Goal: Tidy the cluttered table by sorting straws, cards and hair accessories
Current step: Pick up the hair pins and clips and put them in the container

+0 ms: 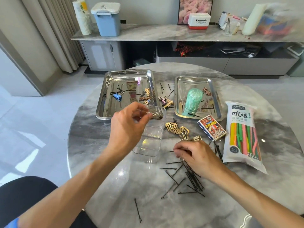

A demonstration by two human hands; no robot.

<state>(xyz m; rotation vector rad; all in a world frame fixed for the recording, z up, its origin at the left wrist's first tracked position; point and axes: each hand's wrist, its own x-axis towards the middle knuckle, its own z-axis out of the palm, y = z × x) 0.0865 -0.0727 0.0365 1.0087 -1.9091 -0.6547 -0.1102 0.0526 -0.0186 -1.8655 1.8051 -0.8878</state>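
Note:
My left hand [127, 123] hovers over a clear ribbed plastic cup [150, 137] and pinches a small hair clip at the cup's rim. My right hand [195, 154] rests on the marble table [98, 145] and pinches black bobby pins from a scattered pile [189, 177]. Two gold hair clips [176, 130] lie just beyond that hand. A card box [211, 127] and a bag of coloured straws [243, 135] lie to the right. The left steel tray [105, 97] holds clips and pins. The right steel tray [178, 96] holds a green claw clip [193, 102].
More small clips and pins [166, 100] lie between the two trays. One lone bobby pin [137, 209] sits near the front edge. Behind the table a sideboard carries a blue bin [107, 18], stacked paper cups [83, 17] and a Panasonic box [199, 20].

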